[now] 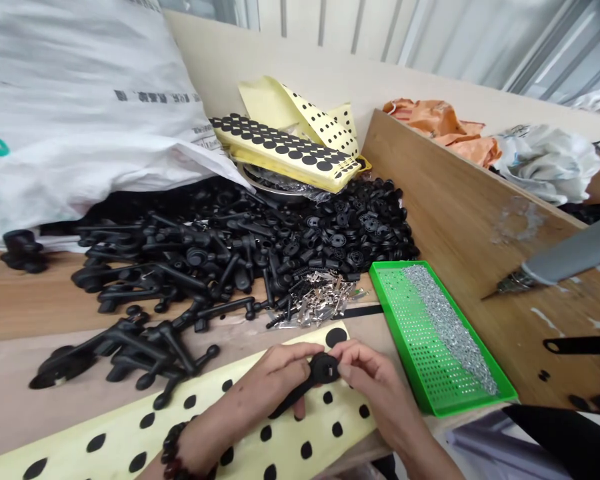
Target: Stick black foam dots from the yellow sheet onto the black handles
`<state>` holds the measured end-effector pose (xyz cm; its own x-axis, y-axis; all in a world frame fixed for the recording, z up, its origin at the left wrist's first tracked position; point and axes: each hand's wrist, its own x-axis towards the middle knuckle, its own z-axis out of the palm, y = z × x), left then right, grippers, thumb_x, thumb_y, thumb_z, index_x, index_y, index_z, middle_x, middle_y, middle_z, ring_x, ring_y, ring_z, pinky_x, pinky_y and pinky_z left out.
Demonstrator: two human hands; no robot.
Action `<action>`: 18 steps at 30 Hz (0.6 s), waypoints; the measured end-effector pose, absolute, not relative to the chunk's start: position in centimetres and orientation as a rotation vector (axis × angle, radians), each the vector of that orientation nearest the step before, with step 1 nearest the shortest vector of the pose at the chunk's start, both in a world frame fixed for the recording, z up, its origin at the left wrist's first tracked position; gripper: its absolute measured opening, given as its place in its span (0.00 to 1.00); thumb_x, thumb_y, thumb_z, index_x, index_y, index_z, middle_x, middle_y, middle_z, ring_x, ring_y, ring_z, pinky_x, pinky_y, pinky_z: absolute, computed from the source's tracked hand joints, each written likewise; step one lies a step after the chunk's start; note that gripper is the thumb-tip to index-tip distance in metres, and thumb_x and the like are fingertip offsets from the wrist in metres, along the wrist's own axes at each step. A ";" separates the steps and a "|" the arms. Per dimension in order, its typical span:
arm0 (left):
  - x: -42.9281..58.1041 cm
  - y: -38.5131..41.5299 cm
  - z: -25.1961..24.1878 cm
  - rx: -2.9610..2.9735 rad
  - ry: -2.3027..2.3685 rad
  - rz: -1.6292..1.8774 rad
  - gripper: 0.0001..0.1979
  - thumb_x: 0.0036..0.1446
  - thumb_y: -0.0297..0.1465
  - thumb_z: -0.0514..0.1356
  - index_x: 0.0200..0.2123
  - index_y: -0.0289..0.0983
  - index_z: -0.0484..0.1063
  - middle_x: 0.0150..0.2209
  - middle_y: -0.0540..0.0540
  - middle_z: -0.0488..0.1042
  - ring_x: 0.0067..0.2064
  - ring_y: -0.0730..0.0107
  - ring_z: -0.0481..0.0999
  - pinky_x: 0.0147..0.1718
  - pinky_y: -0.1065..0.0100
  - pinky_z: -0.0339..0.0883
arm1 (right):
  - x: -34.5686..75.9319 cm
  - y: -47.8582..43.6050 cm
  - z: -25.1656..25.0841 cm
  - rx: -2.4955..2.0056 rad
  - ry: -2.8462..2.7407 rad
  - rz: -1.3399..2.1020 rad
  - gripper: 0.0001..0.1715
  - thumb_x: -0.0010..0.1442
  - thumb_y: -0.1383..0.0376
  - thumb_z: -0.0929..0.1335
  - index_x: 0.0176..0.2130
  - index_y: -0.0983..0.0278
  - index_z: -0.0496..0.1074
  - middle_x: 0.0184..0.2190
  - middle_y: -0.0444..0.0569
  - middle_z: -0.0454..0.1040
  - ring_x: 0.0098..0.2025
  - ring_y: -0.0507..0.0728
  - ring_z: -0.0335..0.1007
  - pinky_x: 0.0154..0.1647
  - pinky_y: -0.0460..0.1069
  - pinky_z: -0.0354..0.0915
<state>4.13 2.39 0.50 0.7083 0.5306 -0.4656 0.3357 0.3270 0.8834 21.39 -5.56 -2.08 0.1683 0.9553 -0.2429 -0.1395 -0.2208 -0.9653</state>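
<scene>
My left hand (275, 377) is closed around a black plastic arm with a round disc end (324, 369). The arm's shaft runs down under my palm, and the disc shows a small slot. From the right side, the fingertips of my right hand (373, 377) pinch the disc's edge; whether they hold a separate small piece is hidden. Both hands are over a yellow sheet of black round stickers (250, 413), with one large dot (336, 337) just beyond the fingers.
Black plastic arms (180, 273) and round black caps (365, 223) are heaped behind, beside small metal clips (325, 297). A green tray (395, 320) holds many screws (450, 327). At right, a grey electric screwdriver (570, 257) points inward near a wooden divider (445, 193). A white sack (80, 113) stands left.
</scene>
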 end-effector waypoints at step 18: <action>5.2 1.7 -2.4 1.381 0.895 0.286 0.17 0.55 0.42 0.56 0.40 0.35 0.71 0.21 0.55 0.67 0.15 0.79 0.62 0.14 0.77 0.56 | 21.3 -5.7 -2.7 -1.405 -0.999 1.164 0.07 0.52 0.66 0.69 0.23 0.63 0.69 0.33 0.48 0.74 0.37 0.56 0.69 0.38 0.47 0.64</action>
<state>5.20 1.69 -2.41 0.6520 0.6573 -0.3780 0.3169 0.2166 0.9234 21.31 -5.71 -2.66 0.1910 0.9712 -0.1426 -0.0058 -0.1442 -0.9895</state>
